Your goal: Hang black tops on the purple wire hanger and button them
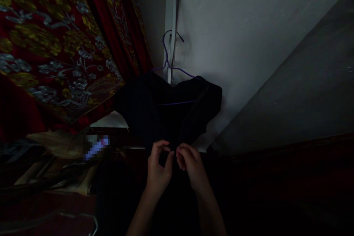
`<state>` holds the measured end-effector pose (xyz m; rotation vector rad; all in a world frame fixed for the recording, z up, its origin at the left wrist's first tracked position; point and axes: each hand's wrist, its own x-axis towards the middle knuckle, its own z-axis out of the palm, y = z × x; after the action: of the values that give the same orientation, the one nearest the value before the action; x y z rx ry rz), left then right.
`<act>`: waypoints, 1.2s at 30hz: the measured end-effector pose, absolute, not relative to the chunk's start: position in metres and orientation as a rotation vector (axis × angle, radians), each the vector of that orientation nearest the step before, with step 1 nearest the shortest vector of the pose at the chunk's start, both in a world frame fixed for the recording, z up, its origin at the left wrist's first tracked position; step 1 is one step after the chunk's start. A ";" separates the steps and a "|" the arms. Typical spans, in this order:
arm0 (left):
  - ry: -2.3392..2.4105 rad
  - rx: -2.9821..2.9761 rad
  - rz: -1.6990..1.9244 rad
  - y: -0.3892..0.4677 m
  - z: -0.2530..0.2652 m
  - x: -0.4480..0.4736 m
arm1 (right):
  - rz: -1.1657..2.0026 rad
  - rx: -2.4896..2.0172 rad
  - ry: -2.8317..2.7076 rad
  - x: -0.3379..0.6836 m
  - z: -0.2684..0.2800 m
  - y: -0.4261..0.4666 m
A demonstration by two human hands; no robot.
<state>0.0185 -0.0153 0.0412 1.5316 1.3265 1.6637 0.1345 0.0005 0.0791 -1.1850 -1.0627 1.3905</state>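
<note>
Right grip [191, 164] pinches a dark garment [148, 108]; left grip [159, 169] curls, hold unclear. The open neckline [190, 111] hangs above both.

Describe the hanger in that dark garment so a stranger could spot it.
Find the broad pale grey wall right of the red cloth with gold and silver decoration; a dark cloth garment hangs near the wall's left edge. The thin purple wire hanger shows at the neck, its curved hook and purple colour distinct from the dark fabric below.

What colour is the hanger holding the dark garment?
Purple hanger, dim but readable; it shows best in the head view, above the garment's neckline.
</note>
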 end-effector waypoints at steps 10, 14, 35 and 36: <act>1.309 1.423 1.673 -0.015 0.038 0.026 | 1.402 -1.064 -0.916 0.124 0.086 0.010; 1.414 1.461 1.591 -0.005 0.029 0.022 | 1.334 -0.987 -0.867 0.123 0.118 0.052; 1.161 2.246 1.879 0.073 0.188 -0.019 | 0.916 -0.758 -1.349 0.118 0.215 0.086; 1.153 2.358 1.831 0.080 0.201 -0.020 | 0.891 -0.751 -1.363 0.118 0.217 0.086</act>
<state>-0.0205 0.0795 0.2005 2.3584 1.1534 1.8315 0.1183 0.0856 0.2166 -0.7514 -1.3632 0.8909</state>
